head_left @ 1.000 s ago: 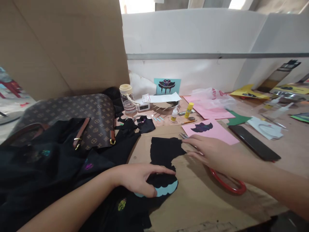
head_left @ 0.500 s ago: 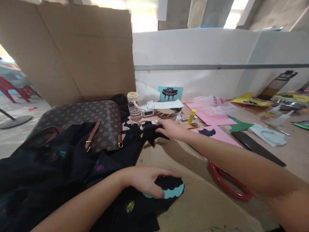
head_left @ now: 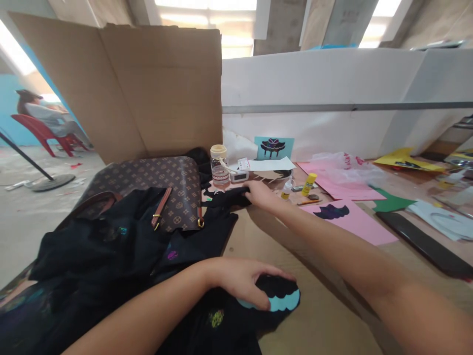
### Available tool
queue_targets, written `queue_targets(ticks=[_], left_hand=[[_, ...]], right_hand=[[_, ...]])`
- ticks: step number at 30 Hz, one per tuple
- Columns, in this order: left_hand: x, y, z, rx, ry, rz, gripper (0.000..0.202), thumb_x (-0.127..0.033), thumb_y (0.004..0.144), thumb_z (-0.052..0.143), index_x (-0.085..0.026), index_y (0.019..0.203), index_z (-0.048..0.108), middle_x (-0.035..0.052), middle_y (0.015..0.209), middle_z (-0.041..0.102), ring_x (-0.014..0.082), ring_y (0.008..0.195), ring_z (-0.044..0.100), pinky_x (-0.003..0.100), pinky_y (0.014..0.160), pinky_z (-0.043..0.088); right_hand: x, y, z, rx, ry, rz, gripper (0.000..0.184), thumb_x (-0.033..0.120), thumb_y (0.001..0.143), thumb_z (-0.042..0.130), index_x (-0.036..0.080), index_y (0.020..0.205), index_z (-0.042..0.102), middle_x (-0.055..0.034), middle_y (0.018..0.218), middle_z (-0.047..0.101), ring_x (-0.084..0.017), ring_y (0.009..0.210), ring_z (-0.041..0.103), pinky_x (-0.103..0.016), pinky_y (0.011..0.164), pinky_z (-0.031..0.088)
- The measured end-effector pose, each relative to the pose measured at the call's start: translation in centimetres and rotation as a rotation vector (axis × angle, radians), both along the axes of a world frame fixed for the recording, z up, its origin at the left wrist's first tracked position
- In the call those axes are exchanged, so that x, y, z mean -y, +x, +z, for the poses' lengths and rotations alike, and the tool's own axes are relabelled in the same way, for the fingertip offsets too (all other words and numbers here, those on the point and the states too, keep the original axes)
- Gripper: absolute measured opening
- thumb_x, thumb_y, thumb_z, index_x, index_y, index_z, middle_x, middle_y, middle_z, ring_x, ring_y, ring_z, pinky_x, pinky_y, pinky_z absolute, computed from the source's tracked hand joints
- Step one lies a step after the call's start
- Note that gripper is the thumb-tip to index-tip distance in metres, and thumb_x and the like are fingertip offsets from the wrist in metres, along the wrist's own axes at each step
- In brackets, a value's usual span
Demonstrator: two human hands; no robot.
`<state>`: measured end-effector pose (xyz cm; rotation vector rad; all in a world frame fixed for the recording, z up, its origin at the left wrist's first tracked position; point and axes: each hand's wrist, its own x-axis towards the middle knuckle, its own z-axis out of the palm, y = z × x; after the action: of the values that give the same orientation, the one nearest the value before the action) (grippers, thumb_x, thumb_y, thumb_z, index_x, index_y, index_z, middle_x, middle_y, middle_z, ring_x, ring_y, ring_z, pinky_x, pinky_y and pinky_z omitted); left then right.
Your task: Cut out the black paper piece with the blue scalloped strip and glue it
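Note:
My left hand (head_left: 242, 281) rests near the table's front edge, fingers curled over a black scalloped paper piece on a light blue backing (head_left: 281, 295). My right hand (head_left: 261, 194) reaches far across the cardboard work surface (head_left: 325, 305) and pinches a piece of black paper (head_left: 229, 199) lying among black scraps beside the brown patterned handbag (head_left: 148, 185). A pink sheet with a dark cut-out shape (head_left: 343, 217) lies to the right of that arm.
Black fabric (head_left: 103, 256) covers the left. A glass jar (head_left: 219, 165), small timer (head_left: 241, 176), glue bottle (head_left: 287, 189) and yellow glue stick (head_left: 309, 184) stand at the back. A black flat object (head_left: 424, 244) lies right. A cardboard screen (head_left: 148, 88) rises behind. A person sits far left.
My right hand left the scissors, carried the black paper piece away to the far scraps by the handbag and stays there. The left hand kept hold of the scalloped piece.

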<state>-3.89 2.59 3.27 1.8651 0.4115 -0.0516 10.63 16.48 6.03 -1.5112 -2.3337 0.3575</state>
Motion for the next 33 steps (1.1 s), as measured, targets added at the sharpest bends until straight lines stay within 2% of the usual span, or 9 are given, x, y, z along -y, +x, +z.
queue_targets(ticks=[5, 8, 11, 16, 19, 21, 26, 29, 33], left_hand=[[0.0, 0.1, 0.4, -0.019, 0.006, 0.010, 0.084, -0.027, 0.074, 0.072, -0.021, 0.154, 0.046, 0.0054, 0.152, 0.056, 0.0315, 0.135, 0.056, 0.038, 0.113, 0.042], [0.2, 0.1, 0.6, -0.017, 0.012, 0.016, 0.083, -0.026, 0.074, 0.072, -0.018, 0.153, 0.048, 0.0062, 0.154, 0.054, 0.0310, 0.137, 0.054, 0.036, 0.115, 0.040], [0.2, 0.0, 0.6, -0.022, 0.006, 0.019, 0.083, -0.025, 0.074, 0.072, -0.020, 0.153, 0.048, 0.0051, 0.151, 0.056, 0.0300, 0.136, 0.056, 0.035, 0.113, 0.042], [0.1, 0.0, 0.3, -0.020, -0.005, 0.031, 0.085, -0.024, 0.073, 0.073, -0.022, 0.153, 0.047, 0.0062, 0.151, 0.056, 0.0312, 0.136, 0.055, 0.039, 0.113, 0.043], [0.2, -0.1, 0.5, 0.011, -0.013, 0.056, 0.081, -0.023, 0.073, 0.072, -0.021, 0.151, 0.050, 0.0058, 0.153, 0.055, 0.0304, 0.139, 0.052, 0.038, 0.116, 0.039], [0.3, -0.4, 0.9, 0.034, -0.014, 0.083, 0.078, -0.022, 0.075, 0.070, -0.022, 0.151, 0.050, 0.0050, 0.152, 0.056, 0.0288, 0.138, 0.053, 0.035, 0.115, 0.040], [0.4, -0.8, 3.3, 0.061, 0.047, 0.204, 0.076, -0.022, 0.081, 0.067, -0.026, 0.154, 0.044, 0.0052, 0.153, 0.054, 0.0289, 0.134, 0.055, 0.036, 0.110, 0.044], [0.1, -0.2, 5.0, 0.074, 0.091, 0.242, 0.078, -0.019, 0.081, 0.066, -0.024, 0.155, 0.042, 0.0054, 0.156, 0.051, 0.0294, 0.137, 0.051, 0.037, 0.113, 0.042], [-0.9, 1.0, 7.3, 0.065, 0.223, 0.240, 0.071, -0.022, 0.085, 0.068, -0.027, 0.153, 0.046, 0.0045, 0.157, 0.051, 0.0284, 0.141, 0.048, 0.037, 0.115, 0.039]], right_hand=[[-2.7, -3.4, 2.2, -0.145, 0.019, 0.043, 0.034, 0.036, 0.098, 0.064, 0.017, 0.127, 0.063, -0.0098, 0.128, 0.065, -0.025, 0.108, 0.067, -0.046, 0.090, 0.058], [-2.9, -6.2, 1.7, -0.210, 0.003, 0.112, 0.035, 0.035, 0.098, 0.065, 0.017, 0.128, 0.062, -0.0100, 0.129, 0.065, -0.025, 0.109, 0.067, -0.047, 0.091, 0.058], [-2.3, -7.0, 1.1, -0.260, -0.030, 0.185, 0.035, 0.034, 0.098, 0.065, 0.018, 0.129, 0.062, -0.0105, 0.131, 0.064, -0.025, 0.111, 0.066, -0.048, 0.092, 0.058], [1.2, -2.4, 2.2, -0.333, -0.108, 0.233, 0.033, 0.034, 0.098, 0.065, 0.017, 0.126, 0.063, -0.0088, 0.121, 0.068, -0.022, 0.101, 0.069, -0.044, 0.088, 0.058], [5.3, 2.4, 2.4, -0.384, -0.171, 0.262, 0.031, 0.036, 0.102, 0.055, 0.020, 0.128, 0.064, -0.0074, 0.109, 0.073, -0.018, 0.088, 0.068, -0.035, 0.083, 0.056], [8.3, 5.5, 1.7, -0.418, -0.244, 0.277, 0.041, 0.046, 0.105, 0.046, 0.019, 0.130, 0.062, -0.0086, 0.104, 0.074, -0.018, 0.084, 0.068, -0.033, 0.078, 0.055], [12.9, 10.1, -0.3, -0.491, -0.466, 0.392, 0.064, 0.066, 0.095, 0.051, 0.016, 0.132, 0.066, -0.0153, 0.123, 0.074, -0.027, 0.109, 0.070, -0.038, 0.089, 0.056], [13.5, 10.7, -0.3, -0.531, -0.542, 0.401, 0.055, 0.059, 0.089, 0.065, 0.016, 0.121, 0.074, -0.0135, 0.119, 0.076, -0.030, 0.106, 0.071, -0.041, 0.090, 0.056], [13.4, 11.1, 0.4, -0.675, -0.615, 0.374, 0.040, 0.037, 0.083, 0.077, 0.024, 0.121, 0.076, -0.0029, 0.112, 0.079, -0.025, 0.102, 0.072, -0.038, 0.091, 0.056]])
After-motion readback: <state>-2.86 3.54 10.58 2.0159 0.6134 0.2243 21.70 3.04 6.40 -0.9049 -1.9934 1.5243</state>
